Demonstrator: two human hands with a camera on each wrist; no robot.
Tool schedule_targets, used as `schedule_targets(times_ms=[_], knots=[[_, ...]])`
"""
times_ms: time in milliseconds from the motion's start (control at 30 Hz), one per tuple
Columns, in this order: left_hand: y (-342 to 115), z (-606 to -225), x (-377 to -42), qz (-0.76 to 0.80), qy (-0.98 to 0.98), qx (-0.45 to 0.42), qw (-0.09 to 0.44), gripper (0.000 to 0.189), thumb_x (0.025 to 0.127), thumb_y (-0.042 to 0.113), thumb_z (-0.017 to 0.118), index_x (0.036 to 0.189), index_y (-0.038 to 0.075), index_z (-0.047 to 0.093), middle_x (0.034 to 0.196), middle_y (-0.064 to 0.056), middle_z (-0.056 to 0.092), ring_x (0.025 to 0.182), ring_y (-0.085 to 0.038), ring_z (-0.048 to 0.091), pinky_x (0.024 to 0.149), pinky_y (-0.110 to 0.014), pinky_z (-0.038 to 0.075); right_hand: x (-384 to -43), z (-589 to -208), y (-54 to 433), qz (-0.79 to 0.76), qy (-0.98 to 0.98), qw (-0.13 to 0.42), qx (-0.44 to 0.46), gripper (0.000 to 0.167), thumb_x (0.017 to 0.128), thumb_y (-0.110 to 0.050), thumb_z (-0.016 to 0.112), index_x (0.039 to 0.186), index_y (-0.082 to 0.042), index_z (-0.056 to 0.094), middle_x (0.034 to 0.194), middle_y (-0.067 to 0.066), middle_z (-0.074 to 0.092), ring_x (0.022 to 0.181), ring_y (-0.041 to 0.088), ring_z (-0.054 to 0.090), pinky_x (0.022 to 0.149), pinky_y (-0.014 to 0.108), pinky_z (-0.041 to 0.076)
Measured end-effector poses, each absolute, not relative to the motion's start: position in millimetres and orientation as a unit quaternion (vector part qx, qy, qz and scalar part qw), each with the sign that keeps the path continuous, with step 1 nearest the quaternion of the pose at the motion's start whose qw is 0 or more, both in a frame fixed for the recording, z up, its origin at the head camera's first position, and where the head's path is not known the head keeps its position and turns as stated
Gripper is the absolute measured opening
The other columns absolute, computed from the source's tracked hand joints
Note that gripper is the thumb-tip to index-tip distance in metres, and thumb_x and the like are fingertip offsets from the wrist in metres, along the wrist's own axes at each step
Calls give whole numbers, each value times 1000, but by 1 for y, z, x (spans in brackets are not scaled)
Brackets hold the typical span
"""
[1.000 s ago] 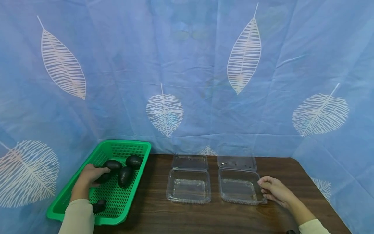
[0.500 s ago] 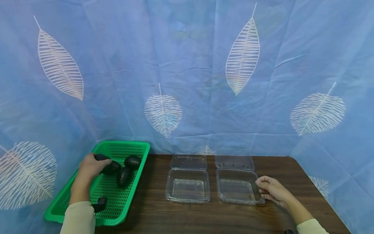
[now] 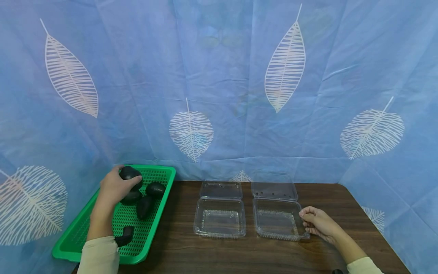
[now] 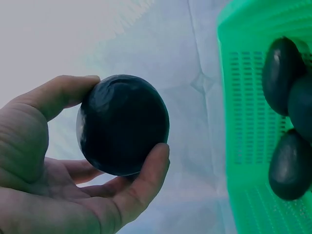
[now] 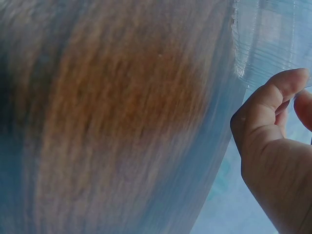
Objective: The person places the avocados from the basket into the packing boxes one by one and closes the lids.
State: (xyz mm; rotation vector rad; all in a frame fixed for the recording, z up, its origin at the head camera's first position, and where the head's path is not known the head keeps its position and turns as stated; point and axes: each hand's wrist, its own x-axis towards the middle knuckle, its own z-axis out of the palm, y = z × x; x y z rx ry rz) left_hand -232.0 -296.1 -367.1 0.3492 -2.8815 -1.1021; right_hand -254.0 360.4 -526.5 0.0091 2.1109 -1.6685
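My left hand (image 3: 114, 186) grips a dark avocado (image 4: 124, 124) between thumb and fingers, held up over the far left part of the green basket (image 3: 160, 213). Below and beside it, several more avocados (image 3: 155, 189) lie in the basket. My right hand (image 3: 319, 222) pinches the right edge of a clear plastic clamshell box (image 3: 278, 217), which stands with its lid folded back. In the right wrist view, thumb and index finger meet at the box's corner, partly cut off by the frame.
A second clear clamshell box (image 3: 220, 219), lid also folded back, stands between the basket and the right box. Both are on the dark wooden table (image 3: 212, 255). A blue leaf-print cloth (image 3: 232, 125) hangs behind and at the sides. A black device (image 3: 126, 236) sits at the left wrist.
My left hand has lifted the avocado up from among the others and moved it farther back and slightly right. The right hand stays at the box edge.
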Motion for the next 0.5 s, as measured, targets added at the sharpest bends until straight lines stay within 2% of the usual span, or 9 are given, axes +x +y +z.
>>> schedule_targets(times_ms=[267, 500], knots=[[-270, -358, -232, -378, -921, 79, 51, 95, 99, 47, 64, 163, -3, 15, 154, -40, 33, 131, -58, 44, 94, -66, 51, -255, -526, 361, -609, 762, 222, 0, 32, 110, -28, 52, 122, 2, 49, 102, 7, 53, 87, 14, 58, 73, 28, 58], [-240, -345, -223, -389, -917, 59, 72, 94, 98, 44, 67, 165, 1, 16, 160, -34, 30, 137, -55, 42, 99, -67, 49, -255, -528, 361, -618, 752, 230, 7, 30, 110, -28, 53, 121, 1, 50, 100, 6, 53, 84, 12, 57, 72, 27, 58]])
